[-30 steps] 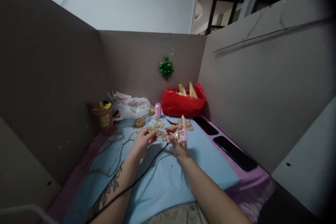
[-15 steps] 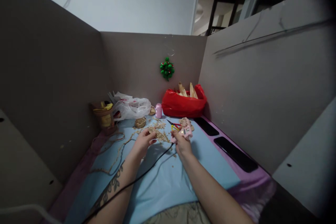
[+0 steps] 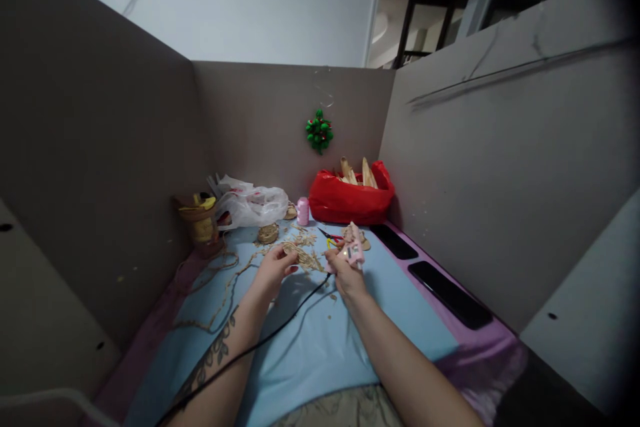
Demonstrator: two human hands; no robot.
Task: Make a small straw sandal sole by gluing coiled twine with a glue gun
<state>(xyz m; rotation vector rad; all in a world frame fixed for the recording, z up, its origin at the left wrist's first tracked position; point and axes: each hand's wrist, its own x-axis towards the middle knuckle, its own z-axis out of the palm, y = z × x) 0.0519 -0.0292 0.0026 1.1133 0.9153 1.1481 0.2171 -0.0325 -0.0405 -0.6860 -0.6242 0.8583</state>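
My right hand (image 3: 345, 275) is closed round a small pink glue gun (image 3: 354, 251), its black cord (image 3: 280, 327) trailing back toward me over the blue cloth (image 3: 320, 347). My left hand (image 3: 274, 268) pinches a small coiled piece of straw-coloured twine (image 3: 296, 253). The two hands sit close together above the cloth, with the gun's tip turned toward the twine piece. Loose twine (image 3: 220, 300) runs away to the left.
At the back stand a red bag (image 3: 350, 200) with husks, a pink spool (image 3: 303, 211), a clear plastic bag (image 3: 250, 203) and a brown cup (image 3: 203, 227). Small scissors (image 3: 331, 236) lie near the gun. Two dark phones (image 3: 445, 290) lie on the right. Grey partitions enclose the desk.
My right hand has lowered and tilted the glue gun from upright toward the twine piece. My left hand has stayed almost still.
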